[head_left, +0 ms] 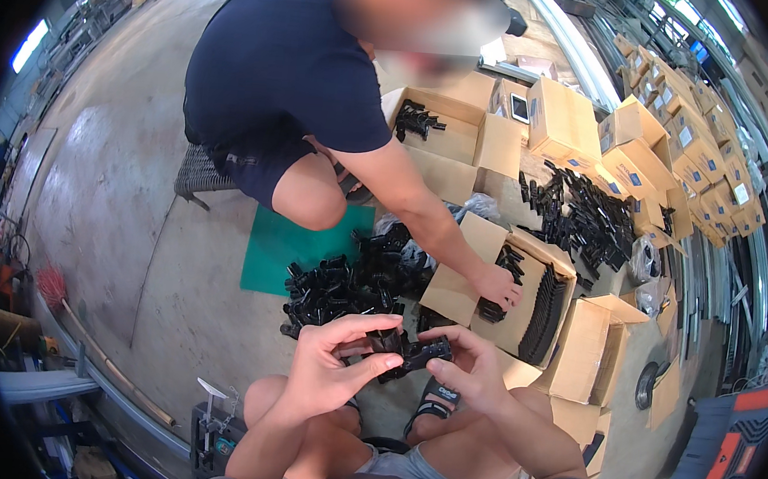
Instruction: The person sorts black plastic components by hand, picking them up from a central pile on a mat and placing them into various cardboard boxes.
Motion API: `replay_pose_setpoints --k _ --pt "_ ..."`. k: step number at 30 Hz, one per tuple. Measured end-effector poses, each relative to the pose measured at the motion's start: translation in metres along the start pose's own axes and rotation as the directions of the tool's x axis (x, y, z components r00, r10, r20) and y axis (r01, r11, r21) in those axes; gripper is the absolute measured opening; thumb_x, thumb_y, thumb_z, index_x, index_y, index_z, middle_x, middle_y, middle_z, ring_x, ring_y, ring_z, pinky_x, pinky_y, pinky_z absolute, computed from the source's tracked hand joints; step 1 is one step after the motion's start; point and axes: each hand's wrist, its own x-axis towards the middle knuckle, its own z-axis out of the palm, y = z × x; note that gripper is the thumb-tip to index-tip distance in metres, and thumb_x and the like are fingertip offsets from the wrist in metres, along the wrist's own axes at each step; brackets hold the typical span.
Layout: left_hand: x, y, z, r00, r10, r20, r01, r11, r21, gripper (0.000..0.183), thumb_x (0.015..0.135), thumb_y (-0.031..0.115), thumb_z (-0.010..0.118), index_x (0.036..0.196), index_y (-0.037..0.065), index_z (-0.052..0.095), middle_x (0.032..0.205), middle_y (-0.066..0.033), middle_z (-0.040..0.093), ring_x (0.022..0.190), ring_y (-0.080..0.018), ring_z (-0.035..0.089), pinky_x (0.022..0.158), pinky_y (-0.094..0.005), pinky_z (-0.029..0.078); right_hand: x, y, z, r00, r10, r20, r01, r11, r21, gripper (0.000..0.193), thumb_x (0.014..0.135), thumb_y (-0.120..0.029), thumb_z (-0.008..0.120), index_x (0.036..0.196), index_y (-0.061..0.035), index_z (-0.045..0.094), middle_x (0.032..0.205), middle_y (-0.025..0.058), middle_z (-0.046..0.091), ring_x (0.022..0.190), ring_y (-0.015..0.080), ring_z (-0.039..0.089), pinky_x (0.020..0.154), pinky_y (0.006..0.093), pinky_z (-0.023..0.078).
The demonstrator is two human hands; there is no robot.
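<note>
- The left hand (321,369), at the lower centre of the frame, grips a dark piece (383,340) between thumb and fingers.
- The right hand (479,375), just right of it, pinches a black part (428,353) between thumb and fingertips; the two pieces meet or nearly meet, and whether they are joined cannot be told.
- Behind the hands, near the centre, a heap of black parts (327,291) lies partly on a green mat (266,249).
- Right of centre, a co-worker's hand (498,288) reaches into an open cardboard box (528,281) with a neat row of black pieces (543,315) along its right side.
- A second black pile (586,218) lies on the floor (192,315) at the upper right, near stacked cartons (689,145).
</note>
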Motion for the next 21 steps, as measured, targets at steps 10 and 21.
replay_pose_setpoints --k 10,21 --pt "0.013 0.013 -0.039 0.999 -0.028 -0.017 0.033 0.773 0.633 0.037 0.081 0.006 0.076 0.116 0.01 0.065 0.094 -0.0147 0.072 0.074 -0.032 0.07 0.064 -0.0379 0.055 0.097 0.132 -0.058 0.905 0.416 0.085 -0.142 0.485 -0.863 0.031 0.102 -0.025 0.053 0.113 -0.0002 0.066 0.101 0.0171 0.067 0.092 0.0335 0.067 0.085 0.0421 0.054" --pt "0.027 -0.007 -0.048 0.992 -0.124 0.017 0.087 0.779 0.621 0.031 0.083 0.007 0.07 0.114 0.008 0.063 0.093 -0.0159 0.071 0.078 -0.0355 0.069 0.064 -0.0415 0.056 0.239 0.245 -0.151 0.967 -0.249 -0.043 -0.17 -0.511 -0.842 0.019 0.093 -0.014 0.054 0.104 -0.0021 0.064 0.094 0.0088 0.064 0.092 0.0249 0.066 0.079 0.0361 0.055"
